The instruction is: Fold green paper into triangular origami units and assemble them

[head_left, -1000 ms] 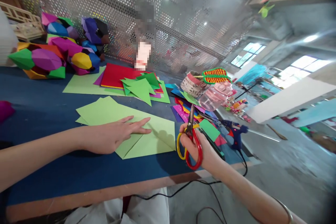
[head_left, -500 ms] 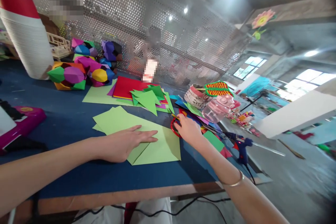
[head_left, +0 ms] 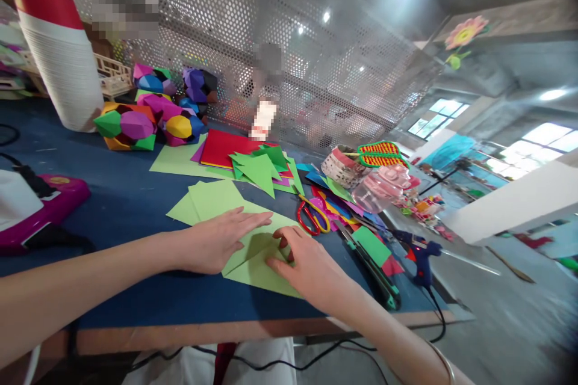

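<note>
Right hand (head_left: 311,266) curled over pale green paper (head_left: 255,243), thumb and fingers parted; on my feed I can't tell whether it pinches. Left hand (head_left: 214,243) flat on the paper. Paper on blue table (head_left: 158,301); scissors (head_left: 311,203) just beyond.

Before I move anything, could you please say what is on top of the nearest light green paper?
The left hand lies on the light green paper, and the right hand is over its right part; what they cover is hidden.

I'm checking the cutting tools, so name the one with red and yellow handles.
The scissors, one loop red, the other yellow; the utility knife nearby is black and green.
</note>
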Tool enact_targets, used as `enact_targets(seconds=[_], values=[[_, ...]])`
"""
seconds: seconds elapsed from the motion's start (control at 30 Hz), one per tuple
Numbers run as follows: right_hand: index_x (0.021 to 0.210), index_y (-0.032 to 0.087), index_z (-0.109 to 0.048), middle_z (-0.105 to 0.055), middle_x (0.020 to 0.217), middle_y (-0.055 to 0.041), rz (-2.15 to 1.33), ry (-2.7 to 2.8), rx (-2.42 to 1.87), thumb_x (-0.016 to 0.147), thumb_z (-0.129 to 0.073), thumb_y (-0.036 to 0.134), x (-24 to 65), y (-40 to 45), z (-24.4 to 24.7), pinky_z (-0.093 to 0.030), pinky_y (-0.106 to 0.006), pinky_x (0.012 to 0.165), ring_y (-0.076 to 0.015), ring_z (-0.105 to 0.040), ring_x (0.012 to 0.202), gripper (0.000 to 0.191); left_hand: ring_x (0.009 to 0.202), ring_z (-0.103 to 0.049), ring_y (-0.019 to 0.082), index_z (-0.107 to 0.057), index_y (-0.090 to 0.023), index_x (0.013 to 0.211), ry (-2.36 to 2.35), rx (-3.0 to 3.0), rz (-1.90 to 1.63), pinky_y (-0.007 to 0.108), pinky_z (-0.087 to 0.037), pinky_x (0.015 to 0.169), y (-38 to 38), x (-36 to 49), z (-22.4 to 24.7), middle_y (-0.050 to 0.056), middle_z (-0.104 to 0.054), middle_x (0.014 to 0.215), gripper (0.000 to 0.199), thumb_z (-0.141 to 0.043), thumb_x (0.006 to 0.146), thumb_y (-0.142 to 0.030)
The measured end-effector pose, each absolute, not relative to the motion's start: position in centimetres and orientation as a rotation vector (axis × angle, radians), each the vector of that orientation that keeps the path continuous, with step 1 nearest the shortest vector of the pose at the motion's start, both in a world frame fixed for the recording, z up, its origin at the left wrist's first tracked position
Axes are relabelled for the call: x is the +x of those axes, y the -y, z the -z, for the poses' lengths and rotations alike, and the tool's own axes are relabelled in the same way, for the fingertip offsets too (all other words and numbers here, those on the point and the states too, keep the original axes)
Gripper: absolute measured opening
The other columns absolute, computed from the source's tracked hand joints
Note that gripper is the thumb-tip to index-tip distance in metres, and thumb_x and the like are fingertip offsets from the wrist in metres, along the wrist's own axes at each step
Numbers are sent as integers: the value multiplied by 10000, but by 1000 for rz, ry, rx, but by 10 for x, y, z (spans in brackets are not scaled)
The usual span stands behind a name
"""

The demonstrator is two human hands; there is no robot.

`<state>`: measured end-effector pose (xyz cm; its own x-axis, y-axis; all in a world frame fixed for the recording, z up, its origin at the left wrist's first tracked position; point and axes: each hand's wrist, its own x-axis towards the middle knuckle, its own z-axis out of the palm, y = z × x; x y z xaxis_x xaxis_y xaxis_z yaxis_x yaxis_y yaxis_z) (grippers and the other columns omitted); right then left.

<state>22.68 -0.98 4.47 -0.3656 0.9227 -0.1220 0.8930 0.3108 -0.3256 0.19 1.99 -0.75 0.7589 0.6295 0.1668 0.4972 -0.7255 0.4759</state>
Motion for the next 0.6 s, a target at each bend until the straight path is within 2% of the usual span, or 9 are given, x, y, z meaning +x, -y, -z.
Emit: enact_targets(seconds=[0.1, 0.17, 0.27, 0.33, 0.4, 0.53, 0.6], values=[[1162, 214, -568, -632, 1090, -57, -755, 2350, -1630, 816, -711, 221, 230, 12, -42, -469, -331, 759, -178, -618, 813, 374, 1490, -320, 279, -178, -206, 1552, -869, 2566, -477, 550, -264, 1201, -20, 2, 11, 131, -351, 1608, 693, -380, 905, -66], [1215, 228, -538, -628, 1116, -39, -915, 2256, -1546, 782, -706, 177, 233, 14, -39, -481, -302, 716, -140, -605, 752, 467, 1450, -378, 292, -217, -183, 1530, -885, 2576, -513, 534, -331, 1163, -19, 3, 12, 148, -415, 1558, 650, -383, 909, -81], [1239, 238, -528, -605, 1196, -36, -1081, 2123, -1461, 758, -682, 134, 240, 17, -33, -501, -282, 706, -104, -584, 721, 515, 1283, -525, 282, -421, -169, 1353, -908, 2587, -652, 456, -459, 1035, -13, 4, 8, 143, -574, 1337, 491, -410, 871, -75], [1231, 238, -541, -588, 1241, -45, -1115, 2037, -1452, 761, -669, 133, 245, 19, -28, -511, -286, 729, -97, -580, 728, 499, 1114, -588, 267, -513, -178, 1160, -874, 2611, -770, 423, -486, 946, -6, 5, 3, 116, -623, 1151, 386, -452, 798, -60], [1212, 235, -554, -579, 1255, -51, -1136, 1941, -1447, 772, -657, 148, 249, 20, -24, -513, -287, 742, -101, -591, 750, 460, 969, -595, 256, -540, -179, 1053, -773, 2671, -845, 423, -476, 899, 4, 7, -2, 97, -632, 1032, 323, -507, 746, -86], [1136, 225, -586, -598, 1146, -33, -1252, 1713, -1425, 812, -644, 209, 256, 25, -18, -485, -240, 667, -96, -582, 737, 330, 866, -586, 260, -590, -165, 1013, -659, 2911, -805, 456, -450, 880, 19, 12, -1, 94, -654, 948, 196, -590, 871, -299], [1102, 223, -597, -609, 1028, -16, -1349, 1623, -1408, 855, -626, 265, 259, 30, -16, -455, -218, 579, -86, -544, 654, 252, 863, -594, 256, -611, -168, 983, -721, 3043, -803, 446, -445, 884, 22, 13, 6, 88, -666, 918, 124, -558, 928, -266]])
